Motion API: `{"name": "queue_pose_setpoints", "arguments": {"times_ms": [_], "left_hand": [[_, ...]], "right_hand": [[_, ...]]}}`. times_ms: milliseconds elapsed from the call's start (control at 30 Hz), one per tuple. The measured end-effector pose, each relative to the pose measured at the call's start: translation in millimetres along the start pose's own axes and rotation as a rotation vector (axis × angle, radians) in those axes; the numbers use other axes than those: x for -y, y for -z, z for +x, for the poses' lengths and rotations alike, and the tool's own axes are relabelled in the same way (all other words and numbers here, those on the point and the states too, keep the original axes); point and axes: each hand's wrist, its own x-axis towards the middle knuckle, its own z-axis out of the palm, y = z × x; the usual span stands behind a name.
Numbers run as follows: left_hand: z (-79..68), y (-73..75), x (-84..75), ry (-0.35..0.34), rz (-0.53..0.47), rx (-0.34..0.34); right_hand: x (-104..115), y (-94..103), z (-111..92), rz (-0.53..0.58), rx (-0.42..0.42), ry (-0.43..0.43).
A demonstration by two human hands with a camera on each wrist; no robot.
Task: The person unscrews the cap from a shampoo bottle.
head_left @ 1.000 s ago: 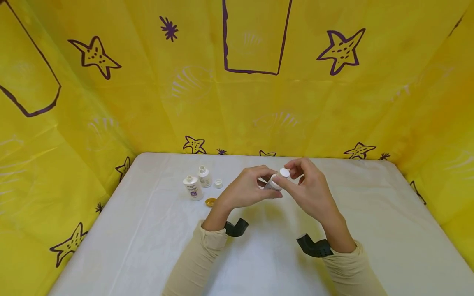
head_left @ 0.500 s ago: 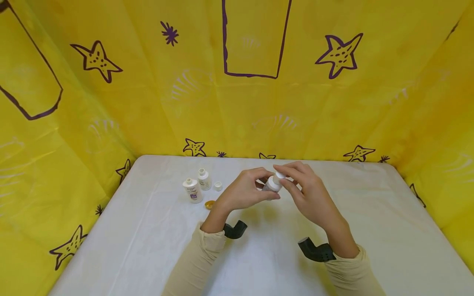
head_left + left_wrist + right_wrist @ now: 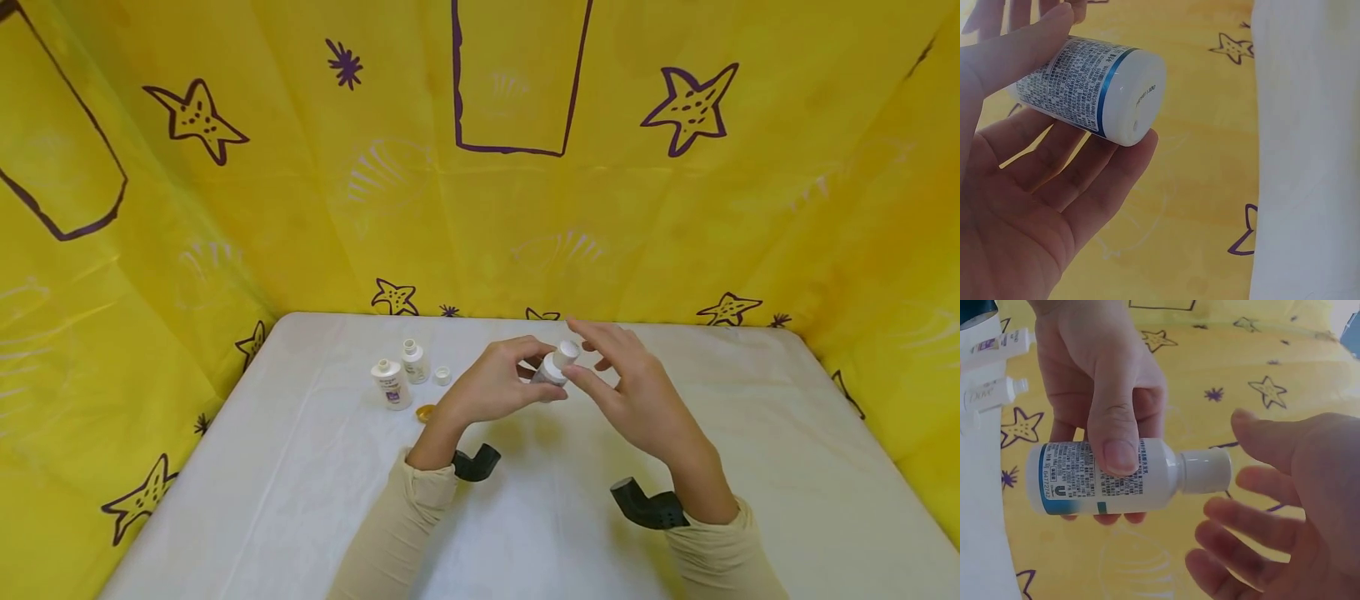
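Observation:
My left hand [image 3: 491, 383] grips a small white bottle [image 3: 1100, 478] with a printed label and a blue band, thumb on one side and fingers behind. The bottle is tilted above the table, and its base [image 3: 1141, 97] shows in the left wrist view. A white cap [image 3: 1207, 470] sits on its neck. Around that cap, my right hand [image 3: 637, 396] has its fingers spread. In the right wrist view a gap shows between the right fingertips [image 3: 1216, 506] and the cap.
Two uncapped white bottles, one nearer [image 3: 393, 387] and one behind [image 3: 415, 363], stand on the white table [image 3: 300, 500] at left. Beside them lie a small white cap [image 3: 442, 376] and a gold cap [image 3: 425, 413]. Yellow patterned cloth [image 3: 495, 233] encloses the table's back and sides.
The right fingers closed over the white cap at the bottle's neck half a second ago and have since spread away from it. My left hand keeps its grip on the bottle almost unmoved.

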Motion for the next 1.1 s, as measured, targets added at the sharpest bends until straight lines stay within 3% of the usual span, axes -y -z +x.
{"name": "queue_pose_setpoints", "arguments": {"times_ms": [300,433,1100], "left_hand": [[0.0,-2.5,-2.1,-0.009,-0.015,0.025],[-0.5,-3.0,-1.8,-0.005,-0.011,0.026],[-1.7,-0.1,-1.8,0.012,0.002,0.025]], "right_hand": [[1.3,-3.1,2.2,-0.017,-0.039,-0.192],[1.8,-4.6,1.8,-0.025,-0.038,-0.220],[4.3,-4.9,-0.5,-0.038,-0.024,-0.054]]}}
